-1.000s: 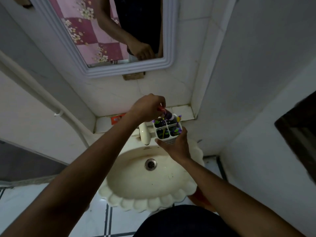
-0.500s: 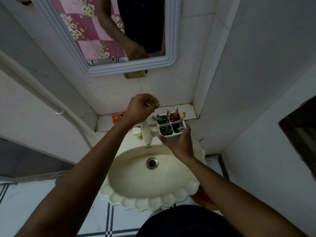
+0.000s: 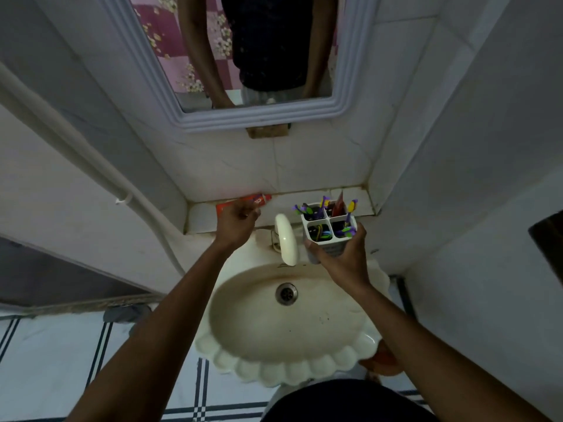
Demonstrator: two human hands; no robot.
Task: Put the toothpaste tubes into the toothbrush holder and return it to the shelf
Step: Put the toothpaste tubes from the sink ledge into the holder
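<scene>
My right hand (image 3: 341, 257) grips a white four-compartment toothbrush holder (image 3: 330, 239) above the back of the sink. Several toothbrushes stand in it, and a red toothpaste tube (image 3: 338, 205) sticks up from its far right compartment. A second red toothpaste tube (image 3: 259, 200) lies flat on the tiled shelf (image 3: 201, 214) at the wall. My left hand (image 3: 236, 223) rests over that tube's left part with fingers curled; whether it grips the tube is not clear.
A cream faucet (image 3: 286, 239) stands between my hands over the scalloped sink (image 3: 274, 339). A framed mirror (image 3: 253, 117) hangs above the shelf. A white pipe (image 3: 91, 166) runs down the left wall. Tiled walls close in on both sides.
My left hand let go at the holder, leaving a red tube in it, and moved left to the tube on the shelf. The holder stayed in my right hand.
</scene>
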